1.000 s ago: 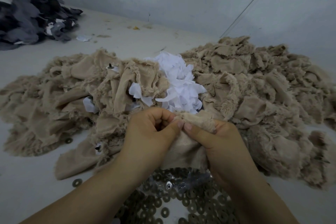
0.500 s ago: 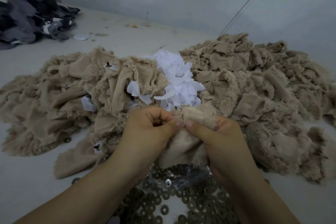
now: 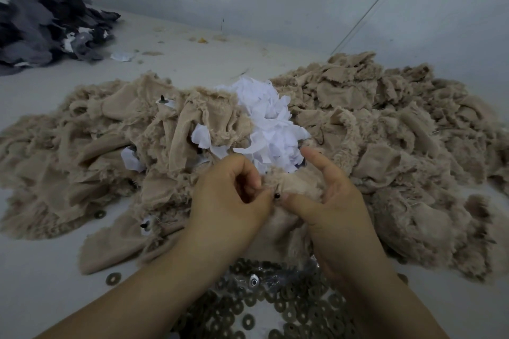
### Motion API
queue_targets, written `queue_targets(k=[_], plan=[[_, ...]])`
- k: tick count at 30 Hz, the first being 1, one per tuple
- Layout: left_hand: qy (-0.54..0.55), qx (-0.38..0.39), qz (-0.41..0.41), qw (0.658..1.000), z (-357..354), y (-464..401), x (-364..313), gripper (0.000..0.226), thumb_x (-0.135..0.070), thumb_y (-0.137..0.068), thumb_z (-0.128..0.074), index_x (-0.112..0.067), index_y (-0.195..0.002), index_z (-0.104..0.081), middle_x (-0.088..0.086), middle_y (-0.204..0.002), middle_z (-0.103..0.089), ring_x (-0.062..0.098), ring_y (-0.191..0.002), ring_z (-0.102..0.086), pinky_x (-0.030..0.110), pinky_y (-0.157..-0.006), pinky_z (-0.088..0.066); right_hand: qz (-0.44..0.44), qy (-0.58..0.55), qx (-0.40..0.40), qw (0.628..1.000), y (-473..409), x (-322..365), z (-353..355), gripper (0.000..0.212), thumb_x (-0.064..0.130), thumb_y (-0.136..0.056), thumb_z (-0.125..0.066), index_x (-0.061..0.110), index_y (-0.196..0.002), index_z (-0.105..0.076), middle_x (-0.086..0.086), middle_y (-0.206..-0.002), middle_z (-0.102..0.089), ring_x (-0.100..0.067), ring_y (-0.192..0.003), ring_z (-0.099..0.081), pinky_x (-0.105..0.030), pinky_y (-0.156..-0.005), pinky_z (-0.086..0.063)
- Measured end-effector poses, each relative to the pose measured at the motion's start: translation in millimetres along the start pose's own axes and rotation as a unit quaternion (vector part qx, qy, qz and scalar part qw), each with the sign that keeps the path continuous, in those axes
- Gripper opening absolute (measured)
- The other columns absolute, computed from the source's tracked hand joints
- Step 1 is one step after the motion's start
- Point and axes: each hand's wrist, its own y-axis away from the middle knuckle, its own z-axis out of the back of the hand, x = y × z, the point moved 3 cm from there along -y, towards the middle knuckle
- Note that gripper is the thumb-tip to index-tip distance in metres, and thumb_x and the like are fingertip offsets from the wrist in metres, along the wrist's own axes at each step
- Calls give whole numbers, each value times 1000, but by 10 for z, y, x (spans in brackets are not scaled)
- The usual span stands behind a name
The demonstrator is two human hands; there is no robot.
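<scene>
1. Holding a beige plush piece [image 3: 293,187] between both hands, I have it just above the near edge of the surface [image 3: 192,60], in front of the fabric heaps.
2. My left grip [image 3: 231,201] is curled, its fingers pinching the left edge of the plush piece, with the thumb tip touching a small black stud [image 3: 276,195] that pokes out of the fabric.
3. My right grip [image 3: 338,209] clasps the plush piece from the right. One digit lies along the fabric with its tip against the black stud, another stands raised and straight above it, and the rest are hidden behind the fabric.
4. The stud sits right between the two grips, at the near face of the plush piece.
5. Just beyond my hands lies a heap of white scraps [image 3: 271,124], touching the plush piece's far edge.
6. Beige fabric pieces [image 3: 82,151] sprawl to the left of the white scraps, and more of them [image 3: 399,124] are piled to the right.
7. Under my wrists is a clear bag of round washers [image 3: 275,308], and a loose washer [image 3: 113,278] rests on the surface to its left.
8. A dark grey fabric pile [image 3: 35,8] sits in the far left corner, well apart from my hands.
</scene>
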Motion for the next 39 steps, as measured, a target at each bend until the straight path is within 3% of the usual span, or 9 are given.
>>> queue_targets(k=[6, 13, 18, 21, 25, 29, 33, 36, 39], plan=[[-92, 24, -119, 988, -24, 58, 3, 24, 0, -76, -75, -22, -84, -76, -12, -81, -60, 0, -75, -58, 5, -66, -41, -20, 20, 15, 999, -3, -5, -10, 41, -9, -79, -70, 30, -92, -75, -12, -87, -77, -29, -73, -72, -36, -61, -61], [-185, 36, -168, 967, 60, -147, -68, 18, -3, -78, -74, -13, -92, -72, -5, -98, -60, 1, -69, -53, 11, -61, -44, -112, -6, 43, 993, -37, -80, 9, 27, -5, -87, -65, 15, -98, -79, -11, -97, -78, -27, -91, -75, -42, -80, -61], [-370, 88, -143, 913, -68, -514, -131, 14, -17, -94, -59, -8, -103, -63, 5, -110, -56, 25, -85, -60, 45, -68, -51, -106, 20, 45, 993, -38, -79, 8, 35, -4, -85, -67, 23, -104, -79, -8, -102, -77, -29, -92, -74, -49, -86, -60], [-273, 56, -166, 946, -77, -474, -163, 16, -14, -95, -57, -8, -82, -64, -2, -77, -58, 13, -69, -54, 33, -64, -48, -84, 56, 53, 993, -20, -37, -1, 45, 1, -84, -70, 34, -116, -72, -1, -82, -77, -44, -69, -62, -54, -71, -60], [22, 57, -46, 997, -51, -351, -91, 23, -11, -95, -60, -16, -73, -62, -5, -57, -57, 2, -51, -51, 13, -51, -42, -73, 47, 46, 995, -23, -6, -13, 48, 0, -83, -71, 37, -114, -71, 2, -97, -78, -39, -90, -71, -57, -80, -59], [185, 64, 157, 968, -52, -346, 95, 25, -13, -99, -57, -6, -76, -64, 17, -59, -61, 22, -49, -50, 30, -49, -42, -74, 62, 13, 995, -8, 4, -22, 33, 12, -71, -77, 37, -93, -72, -12, -98, -74, -33, -86, -73, -56, -75, -60], [195, 78, 155, 965, -25, -290, 102, 22, -10, -97, -59, -9, -76, -67, 9, -54, -59, 17, -43, -46, 24, -41, -38, -76, 93, 12, 993, -2, 17, -8, 34, 3, -76, -75, 35, -87, -70, -17, -93, -73, -37, -83, -71, -54, -72, -61], [215, 251, 134, 934, 81, -282, 46, 20, -13, -92, -65, -8, -74, -72, 7, -51, -60, 11, -37, -45, 16, -37, -34, -93, 126, 56, 986, 7, 21, -12, 29, 2, -78, -76, 28, -90, -71, -7, -89, -76, -24, -78, -73, -35, -62, -58], [86, 554, 90, 823, 171, -210, -112, 26, -33, -94, -65, -12, -87, -78, 12, -69, -73, 12, -41, -59, 19, -39, -46, -104, 158, 65, 980, 12, 20, -4, 25, 11, -78, -81, 28, -93, -70, -2, -91, -75, -17, -78, -73, -27, -59, -58]])
